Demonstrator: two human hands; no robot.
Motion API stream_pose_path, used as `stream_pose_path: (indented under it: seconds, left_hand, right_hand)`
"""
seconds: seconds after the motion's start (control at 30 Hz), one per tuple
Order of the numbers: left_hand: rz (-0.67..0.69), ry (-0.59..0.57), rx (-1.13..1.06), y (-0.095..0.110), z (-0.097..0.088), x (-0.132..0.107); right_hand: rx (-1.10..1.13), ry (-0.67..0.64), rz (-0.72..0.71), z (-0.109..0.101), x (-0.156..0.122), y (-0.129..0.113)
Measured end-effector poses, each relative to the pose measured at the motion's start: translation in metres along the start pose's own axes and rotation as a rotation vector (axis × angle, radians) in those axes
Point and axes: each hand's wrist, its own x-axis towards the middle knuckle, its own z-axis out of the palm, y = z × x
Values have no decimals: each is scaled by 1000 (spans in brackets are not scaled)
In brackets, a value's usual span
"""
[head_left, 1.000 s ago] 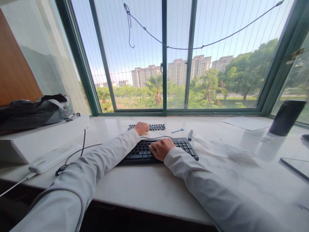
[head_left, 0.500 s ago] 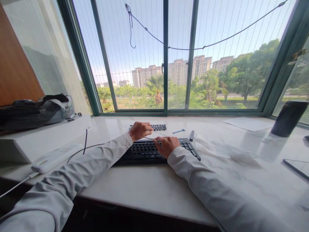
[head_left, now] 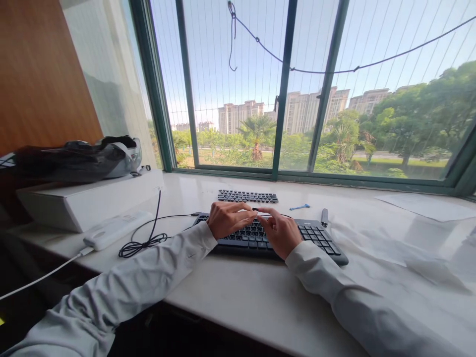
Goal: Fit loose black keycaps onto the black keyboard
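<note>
Above the black keyboard (head_left: 322, 238), my left hand (head_left: 228, 219) and my right hand (head_left: 281, 232) meet at their fingertips. A small black keycap (head_left: 255, 209) shows between them, pinched by the fingers of both. Beneath the hands, much of the keyboard's main block is covered, while its number pad stays visible on the right. Behind it, loose black keycaps (head_left: 248, 197) lie in neat rows on the white marble counter (head_left: 238, 292). A thin blue tool (head_left: 299, 207) rests to the right of those rows.
A small grey stick-like object (head_left: 325, 217) stands behind the keyboard's right end, near crumpled clear plastic (head_left: 401, 253). On the left are a coiled black cable (head_left: 145, 243), a white power strip (head_left: 115, 229) and a white box (head_left: 85, 201) bearing a dark bag (head_left: 82, 161).
My left hand has come back from the loose keycap rows to meet my right hand over the keyboard, with a keycap between the fingertips. The view has turned left.
</note>
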Motion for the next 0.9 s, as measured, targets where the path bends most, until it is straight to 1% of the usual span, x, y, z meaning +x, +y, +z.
stream_pose_path:
  seconds: [0.17, 0.33, 0.4, 0.53, 0.6, 0.63, 0.7, 0.73, 0.87, 0.9]
  left_hand:
    - [-96, 47, -129, 7, -6, 1]
    - [-205, 73, -205, 5, -5, 4]
    - [-211, 82, -231, 1, -3, 4]
    - [-172, 84, -306, -8, 0, 5]
    - [-148, 60, -372, -12, -1, 6]
    - [-133, 25, -412, -14, -2, 7]
    - [-117, -91, -501, -19, -7, 8]
    - [-122, -169, -544, -22, -9, 9]
    - [-190, -552, -668, -32, -18, 11]
    - [-205, -622, -686, -34, -20, 11]
  right_hand:
    - [217, 9, 27, 2, -1, -7]
    - [296, -8, 36, 2, -2, -4]
    - [289, -9, 27, 2, -2, -2]
    - [262, -38, -6, 3, -2, 0]
    - [238, -53, -17, 4, -3, 0]
    - [213, -66, -21, 5, -4, 0]
    - [127, -108, -28, 5, -5, -1]
    - [70, -135, -32, 6, -5, -1]
    - [-135, -244, -63, 5, -7, -4]
    - [-174, -270, -79, 5, -7, -5]
